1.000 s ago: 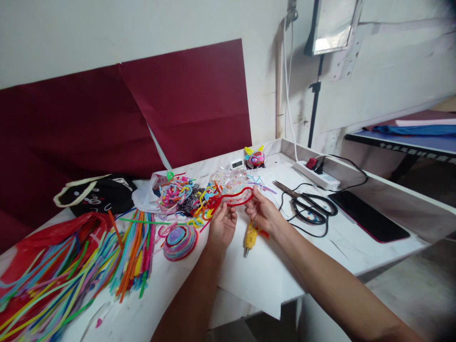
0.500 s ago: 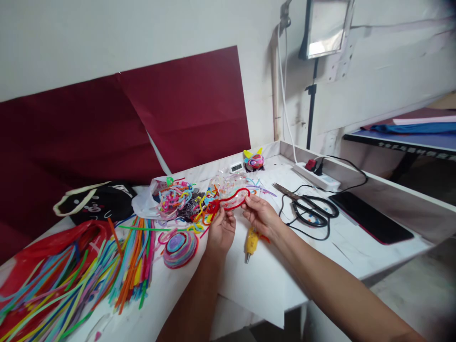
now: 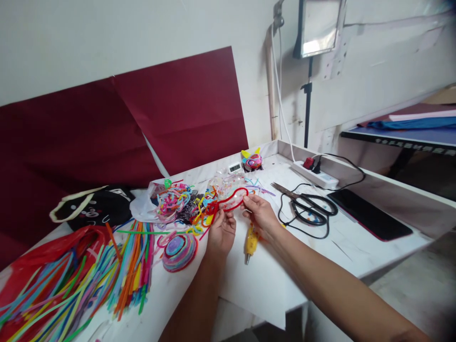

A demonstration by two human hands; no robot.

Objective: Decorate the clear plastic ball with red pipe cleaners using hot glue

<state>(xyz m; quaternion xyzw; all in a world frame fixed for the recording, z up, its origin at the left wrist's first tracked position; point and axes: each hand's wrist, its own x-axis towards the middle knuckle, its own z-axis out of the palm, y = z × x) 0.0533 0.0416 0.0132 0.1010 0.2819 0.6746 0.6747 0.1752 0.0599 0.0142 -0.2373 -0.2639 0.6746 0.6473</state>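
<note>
Between my hands, above the table, is a red pipe cleaner bent into a long rounded loop. My left hand pinches its left end, where more red strands gather. The right end of the loop is in the fingertips of my right hand. Under my right hand lies a yellow glue gun, its metal tip toward me and its rear hidden. To the left of my left hand rests a coiled multicoloured disc. Behind the loop is a heap of cut pipe cleaner pieces.
Long pipe cleaners spread over a red bag at the left, near a black pouch. Large scissors, a phone and a power strip with cords lie to the right. A small timer and a colourful figure stand at the back.
Both hands keep their hold on the red pipe cleaner, and its loop has barely altered. The view has shifted slightly.
</note>
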